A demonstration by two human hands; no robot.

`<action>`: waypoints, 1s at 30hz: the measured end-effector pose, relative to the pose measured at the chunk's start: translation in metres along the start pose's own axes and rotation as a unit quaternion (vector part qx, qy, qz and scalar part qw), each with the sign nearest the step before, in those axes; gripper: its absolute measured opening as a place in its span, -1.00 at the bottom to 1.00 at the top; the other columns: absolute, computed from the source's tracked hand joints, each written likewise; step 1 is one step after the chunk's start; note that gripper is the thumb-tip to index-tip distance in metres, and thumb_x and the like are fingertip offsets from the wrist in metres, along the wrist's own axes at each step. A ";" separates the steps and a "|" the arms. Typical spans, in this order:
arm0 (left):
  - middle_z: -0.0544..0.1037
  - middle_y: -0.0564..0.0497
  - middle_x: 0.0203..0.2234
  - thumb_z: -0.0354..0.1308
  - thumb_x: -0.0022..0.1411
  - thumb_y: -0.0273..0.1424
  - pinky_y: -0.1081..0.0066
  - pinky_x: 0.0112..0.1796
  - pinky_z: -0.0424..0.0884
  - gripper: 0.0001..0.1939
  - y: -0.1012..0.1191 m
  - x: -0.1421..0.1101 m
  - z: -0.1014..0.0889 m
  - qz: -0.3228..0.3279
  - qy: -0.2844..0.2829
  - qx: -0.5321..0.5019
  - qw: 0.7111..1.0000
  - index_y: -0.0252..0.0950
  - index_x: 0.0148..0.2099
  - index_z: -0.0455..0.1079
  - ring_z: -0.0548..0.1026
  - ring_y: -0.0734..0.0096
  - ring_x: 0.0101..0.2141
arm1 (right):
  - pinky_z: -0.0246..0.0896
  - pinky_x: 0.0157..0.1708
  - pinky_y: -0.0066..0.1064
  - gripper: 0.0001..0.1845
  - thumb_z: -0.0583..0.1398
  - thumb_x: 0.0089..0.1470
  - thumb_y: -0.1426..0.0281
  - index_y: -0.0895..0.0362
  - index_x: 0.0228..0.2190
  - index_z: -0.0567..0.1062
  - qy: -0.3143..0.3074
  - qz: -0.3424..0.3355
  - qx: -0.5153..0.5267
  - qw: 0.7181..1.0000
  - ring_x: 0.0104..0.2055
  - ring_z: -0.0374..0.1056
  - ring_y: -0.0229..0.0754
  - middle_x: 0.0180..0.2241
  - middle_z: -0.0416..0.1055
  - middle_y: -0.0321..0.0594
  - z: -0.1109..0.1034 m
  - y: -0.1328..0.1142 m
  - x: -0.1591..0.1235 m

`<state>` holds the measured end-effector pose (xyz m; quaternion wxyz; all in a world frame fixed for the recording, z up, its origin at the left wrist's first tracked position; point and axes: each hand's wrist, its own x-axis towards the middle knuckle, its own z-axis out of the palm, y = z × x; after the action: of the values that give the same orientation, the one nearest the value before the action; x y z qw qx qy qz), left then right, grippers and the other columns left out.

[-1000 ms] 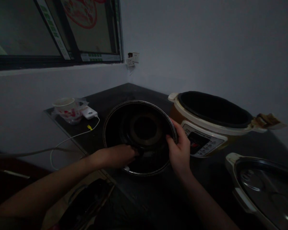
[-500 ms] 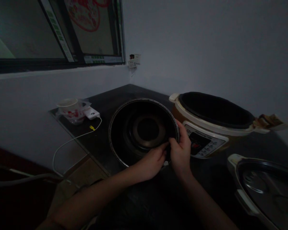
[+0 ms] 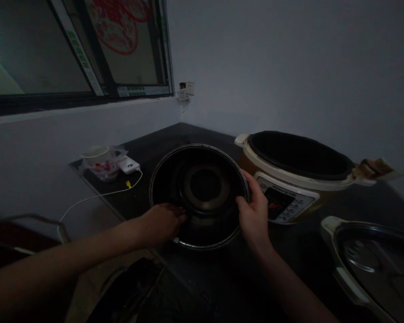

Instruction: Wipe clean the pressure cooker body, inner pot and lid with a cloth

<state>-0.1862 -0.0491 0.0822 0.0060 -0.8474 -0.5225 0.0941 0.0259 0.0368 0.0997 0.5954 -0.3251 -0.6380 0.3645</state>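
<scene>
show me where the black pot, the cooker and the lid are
Black pot [image 3: 206,185]: head view, on its bare inner bottom.
Cooker [image 3: 286,202]: head view, on its front control panel.
Lid [image 3: 379,269]: head view, on its dark, shiny face.

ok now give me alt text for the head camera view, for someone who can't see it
A person's right hand holds a dark round pot with its opening facing the camera, while the left hand is over its lower-left edge. To the right are an open cooker and a lid; to the left, a plastic-wrapped cup.
</scene>
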 end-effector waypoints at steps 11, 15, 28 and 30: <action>0.40 -0.36 0.06 0.10 0.15 -0.46 0.08 0.06 0.24 -0.62 -0.016 0.021 0.006 -0.009 -0.060 0.031 0.998 -0.44 0.03 0.41 0.33 -0.04 0.11 | 0.12 0.17 -0.16 -0.38 0.03 -0.17 0.60 0.06 -0.03 0.43 -0.014 0.012 0.022 1.000 0.10 0.28 -0.14 0.02 0.41 -0.28 0.001 0.001 -0.001; 0.34 -0.26 0.13 0.01 0.23 -0.45 0.27 0.05 0.28 -0.57 -0.003 0.032 0.009 0.105 -0.077 -0.045 0.990 -0.38 0.15 0.32 0.28 0.13 0.16 | 0.12 0.18 -0.16 -0.37 0.01 -0.17 0.61 0.05 -0.02 0.43 -0.022 -0.002 0.021 1.000 0.11 0.27 -0.15 0.04 0.40 -0.28 0.002 -0.001 -0.003; -0.11 -0.43 0.29 0.00 0.22 -0.41 0.22 0.24 -0.04 -0.28 0.033 0.091 -0.004 0.126 0.014 -0.120 0.985 -0.66 0.32 -0.14 -0.13 0.10 0.29 | 0.14 0.16 -0.16 -0.40 0.03 -0.16 0.59 0.09 -0.03 0.44 -0.004 0.018 0.026 0.999 0.10 0.30 -0.13 0.01 0.43 -0.23 0.000 0.005 0.000; -0.12 -0.41 0.30 -0.01 0.24 -0.41 0.20 0.26 -0.11 -0.31 0.033 0.101 0.003 0.114 0.063 -0.088 0.988 -0.66 0.31 -0.12 -0.20 0.10 0.30 | 0.13 0.17 -0.15 -0.41 0.04 -0.15 0.58 0.10 -0.03 0.43 -0.003 0.018 0.020 1.000 0.10 0.29 -0.13 0.02 0.42 -0.22 -0.001 0.007 0.000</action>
<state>-0.1141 0.0252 0.0599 -0.0467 -0.9027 -0.4278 -0.0054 0.0267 0.0404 0.0941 0.5929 -0.3237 -0.6263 0.3892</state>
